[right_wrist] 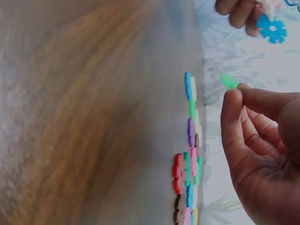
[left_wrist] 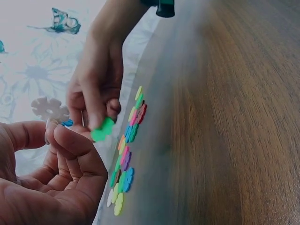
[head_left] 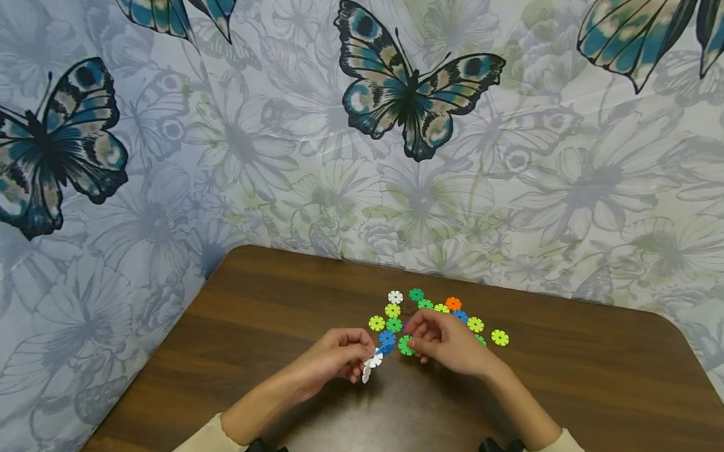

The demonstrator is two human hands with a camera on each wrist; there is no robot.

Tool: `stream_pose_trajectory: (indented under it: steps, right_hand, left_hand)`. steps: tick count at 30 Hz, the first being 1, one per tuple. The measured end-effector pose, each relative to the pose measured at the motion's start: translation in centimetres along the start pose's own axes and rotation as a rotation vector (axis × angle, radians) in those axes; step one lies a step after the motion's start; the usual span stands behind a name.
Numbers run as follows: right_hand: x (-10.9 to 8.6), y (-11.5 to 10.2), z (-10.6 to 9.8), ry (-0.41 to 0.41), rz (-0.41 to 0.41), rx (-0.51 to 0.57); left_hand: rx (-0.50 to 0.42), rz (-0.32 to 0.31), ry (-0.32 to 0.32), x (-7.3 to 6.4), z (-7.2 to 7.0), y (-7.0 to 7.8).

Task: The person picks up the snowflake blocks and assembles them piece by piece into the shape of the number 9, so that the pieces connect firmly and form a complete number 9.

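My left hand (head_left: 337, 357) pinches joined notched plastic discs, above the near side of the table. White discs (head_left: 367, 373) and a blue disc (right_wrist: 273, 29) make up this piece. In the left wrist view, one white disc (left_wrist: 50, 108) stands up above the fingertips, with only a sliver of blue behind it. My right hand (head_left: 448, 343) pinches a green notched disc (head_left: 405, 345) between thumb and fingertips. The green disc (right_wrist: 228, 80) is apart from the blue one in the right wrist view. Part of the disc group is hidden behind my right hand.
Loose discs in several colours lie flat on the brown wooden table (head_left: 576, 384), beyond the hands. Among them are a white disc (head_left: 395, 297), an orange disc (head_left: 453, 303) and a yellow disc (head_left: 500, 337). Behind the table hangs a butterfly-patterned cloth (head_left: 267, 144).
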State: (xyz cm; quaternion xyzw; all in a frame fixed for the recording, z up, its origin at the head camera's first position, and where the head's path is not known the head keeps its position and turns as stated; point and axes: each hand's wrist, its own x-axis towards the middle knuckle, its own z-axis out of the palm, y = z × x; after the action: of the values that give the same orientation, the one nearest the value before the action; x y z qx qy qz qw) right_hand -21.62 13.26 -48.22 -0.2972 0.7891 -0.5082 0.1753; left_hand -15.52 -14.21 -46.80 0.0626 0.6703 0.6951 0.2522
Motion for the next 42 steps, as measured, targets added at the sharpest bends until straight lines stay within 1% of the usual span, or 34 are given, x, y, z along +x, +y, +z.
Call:
stream_pose_trajectory:
  steps: [2,7,11,17,23,28,33,38,42]
  right_hand:
    - [-0.1,-0.3,-0.1,-0.021,-0.001,0.072]
    - [-0.2,-0.7,-0.2,-0.049,-0.010,0.203]
    - [-0.3,-1.1,-0.2,-0.053,-0.014,0.261]
    - [-0.3,-1.4,0.0,-0.077,-0.035,0.244]
    - [-0.3,-1.5,0.2,-0.070,-0.041,0.230]
    - [-0.3,-1.3,0.9,-0.005,-0.050,0.247]
    - [-0.5,-1.4,1.6,0.087,-0.058,0.244]
    - [-0.7,-1.8,2.3,0.186,-0.078,0.204]
    - [-0.9,-2.0,2.9,0.236,-0.094,0.158]
  left_hand:
    - [-0.004,-0.003,-0.001,0.0,0.0,0.0]
    - [-0.010,-0.005,-0.003,0.1,0.0,0.0]
    - [-0.009,-0.005,-0.011,0.2,0.1,0.0]
    - [-0.001,0.003,-0.039,0.3,0.1,-0.2]
    - [0.024,0.011,-0.058,0.2,0.1,-0.3]
    - [0.043,0.045,-0.043,0.1,0.1,-0.4]
    - [0.074,0.104,-0.003,0.1,0.4,-0.4]
    - [0.108,0.151,0.051,0.0,1.2,-0.3]
    - [0.123,0.154,0.076,0.0,1.4,-0.3]
